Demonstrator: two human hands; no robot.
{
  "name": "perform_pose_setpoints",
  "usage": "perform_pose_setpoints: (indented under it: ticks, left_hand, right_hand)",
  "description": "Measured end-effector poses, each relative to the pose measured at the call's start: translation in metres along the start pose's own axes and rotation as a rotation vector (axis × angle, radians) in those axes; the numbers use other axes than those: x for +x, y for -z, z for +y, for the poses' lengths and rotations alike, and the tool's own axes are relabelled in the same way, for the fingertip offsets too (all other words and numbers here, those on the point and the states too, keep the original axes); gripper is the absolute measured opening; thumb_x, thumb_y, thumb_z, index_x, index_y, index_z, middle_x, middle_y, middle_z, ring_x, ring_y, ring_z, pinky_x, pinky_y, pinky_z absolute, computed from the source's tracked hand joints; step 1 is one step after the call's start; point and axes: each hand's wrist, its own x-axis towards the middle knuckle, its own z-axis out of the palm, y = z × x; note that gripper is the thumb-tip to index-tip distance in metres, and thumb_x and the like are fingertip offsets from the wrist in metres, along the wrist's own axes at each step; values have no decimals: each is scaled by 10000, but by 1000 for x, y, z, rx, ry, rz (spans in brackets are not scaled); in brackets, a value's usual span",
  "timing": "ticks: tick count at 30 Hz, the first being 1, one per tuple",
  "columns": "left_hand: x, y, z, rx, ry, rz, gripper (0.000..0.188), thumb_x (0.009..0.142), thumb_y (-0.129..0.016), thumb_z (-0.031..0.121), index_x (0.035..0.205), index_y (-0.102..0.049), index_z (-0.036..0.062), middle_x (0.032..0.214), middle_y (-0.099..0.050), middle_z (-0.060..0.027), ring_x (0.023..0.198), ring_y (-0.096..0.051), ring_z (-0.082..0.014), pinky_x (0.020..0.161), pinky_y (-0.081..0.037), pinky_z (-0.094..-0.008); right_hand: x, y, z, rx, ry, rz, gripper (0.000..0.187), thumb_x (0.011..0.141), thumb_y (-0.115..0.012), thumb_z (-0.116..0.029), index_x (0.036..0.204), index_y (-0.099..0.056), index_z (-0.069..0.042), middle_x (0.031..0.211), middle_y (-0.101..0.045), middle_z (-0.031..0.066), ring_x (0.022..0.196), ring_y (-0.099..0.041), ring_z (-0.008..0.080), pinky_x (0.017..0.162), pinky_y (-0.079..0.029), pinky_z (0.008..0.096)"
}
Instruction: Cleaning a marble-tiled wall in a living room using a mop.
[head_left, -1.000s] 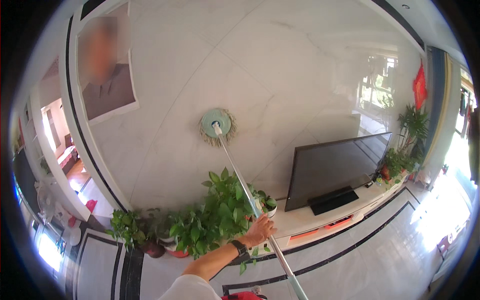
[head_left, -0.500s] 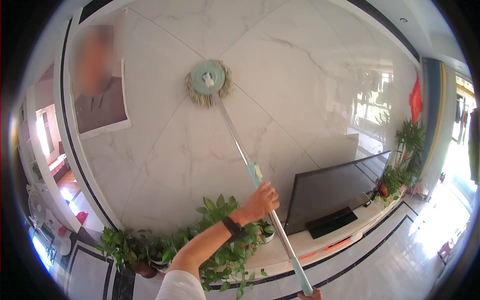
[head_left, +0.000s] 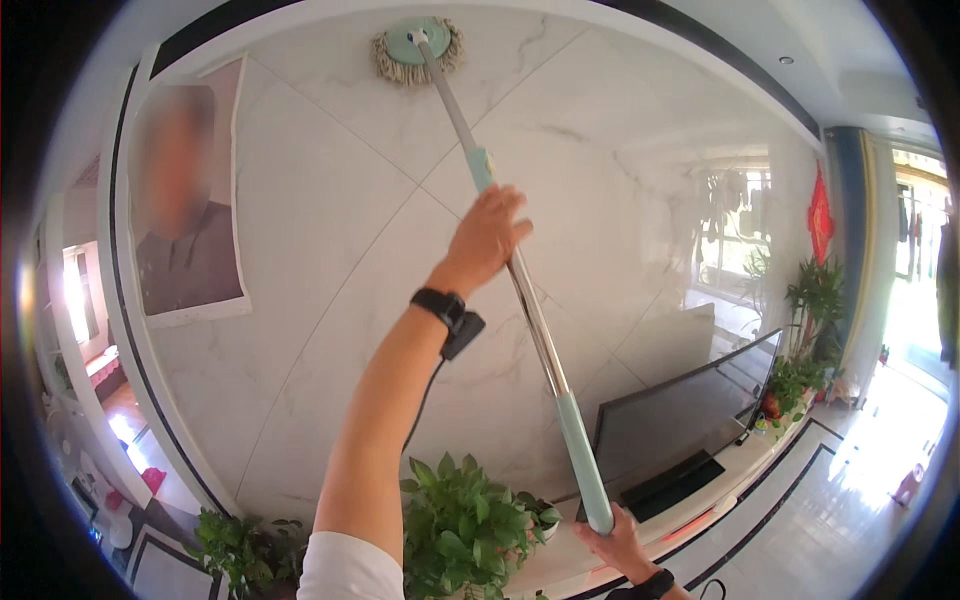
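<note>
A round mop head (head_left: 420, 40), a pale green disc with a beige string fringe, lies against the marbled wall near its top edge. Its long metal and green pole (head_left: 540, 350) slants down to the right. My left hand (head_left: 485, 240) is closed round the pole just under the green clasp (head_left: 481, 167). Lower down, my right hand (head_left: 615, 542) grips the butt of the green handle, its fingers partly hidden. Both wrists wear black bands; a small black box and a cable hang at the left one.
A television (head_left: 690, 405) stands on a low white cabinet (head_left: 560, 565) at lower right. Leafy potted plants (head_left: 465, 525) crowd the wall's foot. A portrait poster (head_left: 190, 270) hangs at left. A red ornament (head_left: 820, 218) and a blue curtain (head_left: 855, 230) are at far right.
The mop head has slid up the wall to near the top edge. Both my hands have risen with the pole, and the right hand shows more fully.
</note>
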Motion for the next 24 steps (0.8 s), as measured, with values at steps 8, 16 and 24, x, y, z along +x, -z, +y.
perform_pose_setpoints:
  ticks: [8, 16, 24]
  left_hand:
    - [26, 15, -23, 30, 36, 32, 104, 708, -607, 23, 791, -604, 86, 980, -586, -72, 1116, -489, -230, 1054, -315, -395]
    - [-32, -14, 78, -93, 42, -81, 124, 731, -556, 83, 840, -615, 82, 896, -561, -67, 1063, -493, -239, 1021, -335, -404]
    - [-124, -28, 249, -301, 163, -320, 244, 775, -537, 151, 1008, -594, 107, 915, -530, -61, 1128, -457, -266, 1025, -309, -459]
  right_hand:
    - [-7, 14, -50, 222, 25, -29, 458, 791, -683, -415, 897, -518, -1, 678, -551, 93, 663, -563, 177, 576, -444, 349]
    - [-37, 17, 71, -9, -39, -65, 512, 731, -723, -399, 950, -565, 35, 717, -609, 153, 686, -607, 255, 634, -473, 367]
    - [-143, 61, 190, -55, -267, -154, 339, 690, -780, -274, 810, -603, -10, 578, -562, 24, 512, -557, 93, 488, -468, 285]
